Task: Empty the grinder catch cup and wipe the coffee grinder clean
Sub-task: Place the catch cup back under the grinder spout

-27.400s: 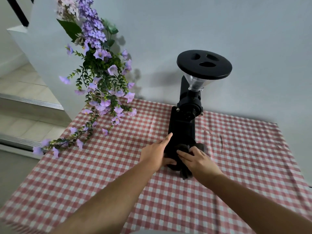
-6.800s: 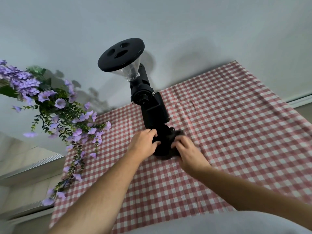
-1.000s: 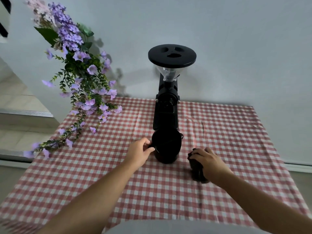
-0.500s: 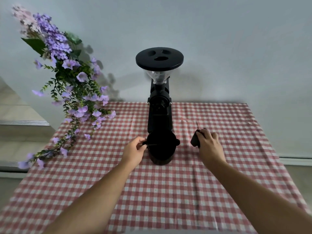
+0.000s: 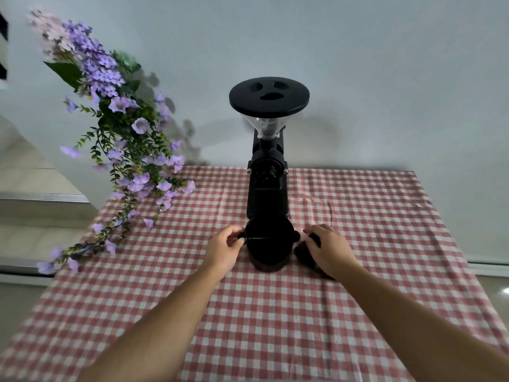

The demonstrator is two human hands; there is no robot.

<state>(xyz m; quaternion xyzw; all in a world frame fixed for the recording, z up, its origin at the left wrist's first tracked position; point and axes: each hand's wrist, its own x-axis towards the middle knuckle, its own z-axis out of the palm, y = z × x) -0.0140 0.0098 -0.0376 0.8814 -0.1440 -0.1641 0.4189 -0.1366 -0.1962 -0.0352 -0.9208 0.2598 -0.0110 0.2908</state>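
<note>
A tall black coffee grinder with a clear hopper and a round black lid stands at the middle back of the table. The black catch cup sits upright in front of its base. My left hand pinches the small handle on the cup's left side. To the right of the cup, my right hand rests on the table and grips a dark cloth, mostly hidden under the palm. The cup's inside looks dark; I cannot tell if it holds grounds.
A red-and-white checked cloth covers the table. A spray of purple flowers hangs over the table's left back corner. A plain wall stands right behind the grinder. Floor and steps lie beyond the left edge.
My right hand, lifted with the cloth half a second ago, has come down to the table beside the cup. My left hand stays on the cup's handle.
</note>
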